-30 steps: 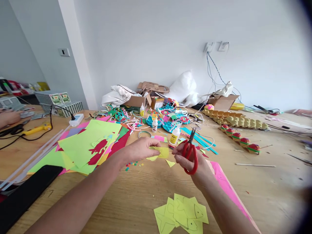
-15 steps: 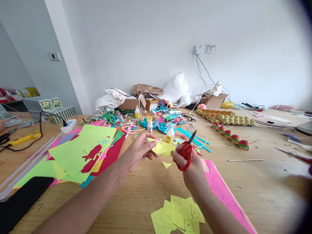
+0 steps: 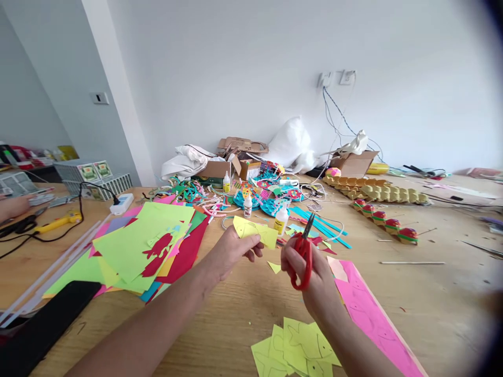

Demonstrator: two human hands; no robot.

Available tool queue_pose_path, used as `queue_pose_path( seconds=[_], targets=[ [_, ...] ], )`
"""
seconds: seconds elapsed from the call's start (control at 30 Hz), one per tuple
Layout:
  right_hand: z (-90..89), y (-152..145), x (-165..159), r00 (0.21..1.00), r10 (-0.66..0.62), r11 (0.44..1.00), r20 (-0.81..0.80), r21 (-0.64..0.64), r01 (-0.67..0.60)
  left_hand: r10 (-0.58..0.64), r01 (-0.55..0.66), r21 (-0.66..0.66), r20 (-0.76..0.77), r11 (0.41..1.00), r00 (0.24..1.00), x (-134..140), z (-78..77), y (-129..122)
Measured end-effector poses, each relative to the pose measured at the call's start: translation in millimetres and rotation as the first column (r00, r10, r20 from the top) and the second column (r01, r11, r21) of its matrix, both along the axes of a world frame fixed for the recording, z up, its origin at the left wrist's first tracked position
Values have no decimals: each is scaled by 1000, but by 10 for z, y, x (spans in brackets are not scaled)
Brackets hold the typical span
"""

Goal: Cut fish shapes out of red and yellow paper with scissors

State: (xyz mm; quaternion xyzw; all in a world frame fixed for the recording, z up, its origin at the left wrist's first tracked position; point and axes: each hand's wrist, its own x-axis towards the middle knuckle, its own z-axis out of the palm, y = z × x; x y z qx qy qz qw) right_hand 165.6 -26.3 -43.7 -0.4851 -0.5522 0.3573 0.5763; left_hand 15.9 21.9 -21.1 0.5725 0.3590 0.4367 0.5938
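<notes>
Between the thumb and fingers of my left hand (image 3: 236, 251) is a small piece of yellow paper (image 3: 267, 234) with drawn lines on it. My right hand (image 3: 310, 267) is wrapped round a pair of scissors (image 3: 303, 262) with red handles. Their dark blades point up and away, to the right of the paper and apart from it. A yellow paper triangle (image 3: 274, 267) lies on the table below. Nearer to me rests a pile of yellow paper pieces (image 3: 291, 345) with fish outlines, partly covered by my right forearm.
Coloured paper sheets (image 3: 137, 246) and a black phone-like slab (image 3: 55, 324) lie at left. A pink strip (image 3: 369, 309) with drawn fish is at right. Glue bottles (image 3: 281, 219), craft scraps, boxes and egg cartons (image 3: 393, 193) stand behind. Another person's hand (image 3: 13, 207) shows far left.
My right hand has let go of the yellow paper and moved slightly away with the scissors. The paper now stays in my left hand alone. The view has shifted a little left.
</notes>
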Motion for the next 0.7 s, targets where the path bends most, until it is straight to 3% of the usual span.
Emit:
queue_pose_path(
  seconds=[0.13,0.3,0.43,0.7],
  targets=[
    [66,-112,-63,955,252,961,155,-152,-229,124,-123,68,-18,990,992,-74,101,52],
    [-29,-151,-206,909,412,868,57,-329,-373,147,-149,57,40,987,988,-92,133,35],
    [-80,-146,-262,918,398,857,-12,-353,-376,139,-141,1,161,990,977,-32,114,-27],
    [-80,-165,-266,960,277,918,-39,-285,-277,136,-134,-27,270,991,953,116,51,-122]
  ],
)
